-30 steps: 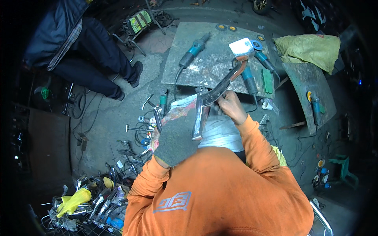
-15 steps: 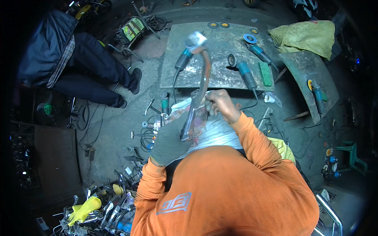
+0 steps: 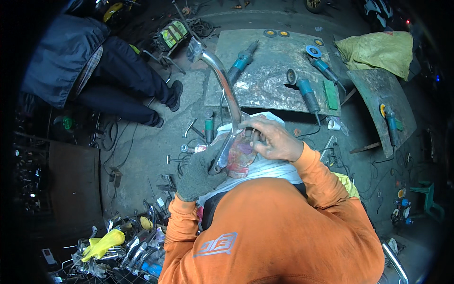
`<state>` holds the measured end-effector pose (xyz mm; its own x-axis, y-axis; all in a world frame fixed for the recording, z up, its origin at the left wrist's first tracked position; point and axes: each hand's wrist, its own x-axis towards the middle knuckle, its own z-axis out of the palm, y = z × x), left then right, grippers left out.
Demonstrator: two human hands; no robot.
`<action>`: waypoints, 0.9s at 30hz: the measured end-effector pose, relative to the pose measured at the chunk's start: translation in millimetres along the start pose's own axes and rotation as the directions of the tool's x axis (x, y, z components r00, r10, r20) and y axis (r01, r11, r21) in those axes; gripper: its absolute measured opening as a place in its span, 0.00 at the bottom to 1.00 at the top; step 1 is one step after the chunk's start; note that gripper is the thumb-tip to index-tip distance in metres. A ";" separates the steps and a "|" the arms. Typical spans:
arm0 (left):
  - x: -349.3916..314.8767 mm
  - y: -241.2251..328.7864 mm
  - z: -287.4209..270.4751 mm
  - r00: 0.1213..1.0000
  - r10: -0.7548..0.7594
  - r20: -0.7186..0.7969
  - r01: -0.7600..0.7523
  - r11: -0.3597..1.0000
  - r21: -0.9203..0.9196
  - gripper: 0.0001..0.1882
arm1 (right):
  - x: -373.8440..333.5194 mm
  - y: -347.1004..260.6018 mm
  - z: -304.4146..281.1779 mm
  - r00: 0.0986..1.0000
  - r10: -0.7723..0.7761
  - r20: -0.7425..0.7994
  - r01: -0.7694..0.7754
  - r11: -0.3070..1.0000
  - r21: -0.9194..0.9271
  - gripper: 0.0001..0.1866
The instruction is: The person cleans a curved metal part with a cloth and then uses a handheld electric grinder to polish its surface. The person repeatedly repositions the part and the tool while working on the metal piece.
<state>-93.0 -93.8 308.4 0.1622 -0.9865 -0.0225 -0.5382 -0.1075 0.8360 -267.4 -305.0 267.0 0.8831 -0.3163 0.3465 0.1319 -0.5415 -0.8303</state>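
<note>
Two hands on one curved metal bar [image 3: 226, 90]: gloved left hand [image 3: 198, 173] clamps its lower end steady, bare right hand [image 3: 272, 139] pinches it, top pointing toward 11 o'clock over the metal sheet [image 3: 269, 85].

angle grinders [image 3: 306, 93]: four
steel plates [image 3: 269, 80]: two
loose grinding discs [image 3: 270, 33]: three
bent chrome tube [image 3: 226, 87]: one
yellow sack [image 3: 376, 52]: one

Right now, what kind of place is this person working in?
Probably a metal workshop. Angle grinders lie on a scratched steel plate on the floor, loose hand tools lie about, and both hands hold a bent shiny metal pipe.
</note>
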 end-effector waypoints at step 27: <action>-16.8 -18.5 -12.0 0.975 -0.221 -0.005 0.221 0.975 0.003 0.41 | -39.9 34.3 -42.3 0.899 0.397 0.184 -0.436 0.778 0.453 0.24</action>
<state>-75.9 -73.8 299.9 0.2815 -0.9377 -0.2036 -0.4914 -0.3231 0.8088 -317.2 -343.9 243.1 0.9295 -0.3556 -0.0982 -0.0785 0.0697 -0.9945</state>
